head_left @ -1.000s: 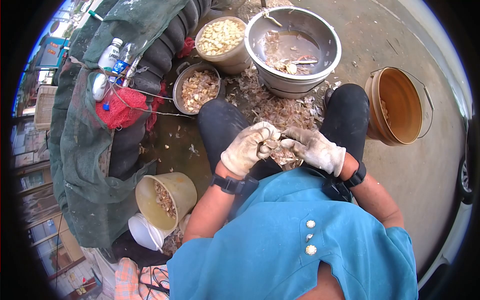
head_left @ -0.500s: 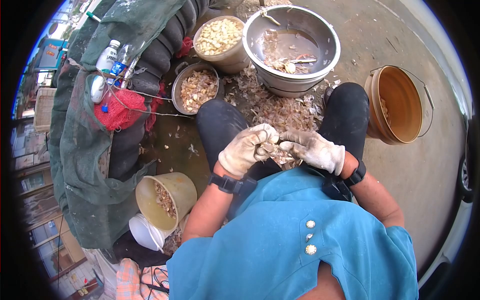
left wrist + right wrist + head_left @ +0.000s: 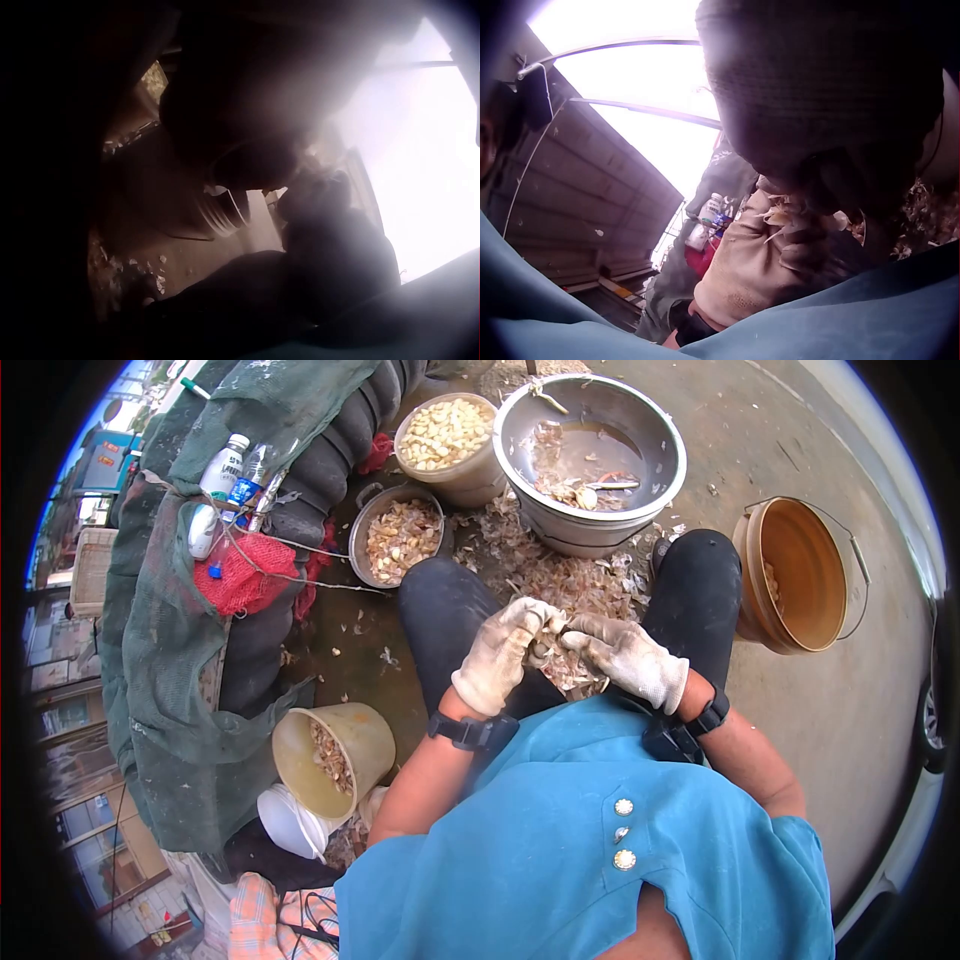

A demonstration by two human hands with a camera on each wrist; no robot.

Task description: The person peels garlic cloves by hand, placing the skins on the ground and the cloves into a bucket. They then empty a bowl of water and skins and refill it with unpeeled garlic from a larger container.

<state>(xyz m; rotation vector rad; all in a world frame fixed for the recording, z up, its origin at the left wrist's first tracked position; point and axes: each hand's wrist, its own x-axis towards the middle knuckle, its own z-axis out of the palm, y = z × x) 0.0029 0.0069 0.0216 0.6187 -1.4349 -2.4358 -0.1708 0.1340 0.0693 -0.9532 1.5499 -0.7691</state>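
Both hands wear pale, dirty knitted gloves and meet above the lap in the head view. My left hand curls its fingers round a garlic piece with papery skin, which shows best in the right wrist view. Thumb and forefinger of my right hand pinch at the same garlic, fingertips right against those of the left. Dry garlic skins lie in the lap just below the hands. The left wrist view is mostly dark, with the right glove dim in it.
Ahead stand a metal basin with water and skins, a tub of peeled cloves and a pot of cloves. A brown bucket stands right, a tipped cream bucket left. Skins litter the ground between the knees.
The left hand has turned and its fingertips have risen slightly towards the right fingertips, covering more of the garlic. The right hand stays nearly in place.
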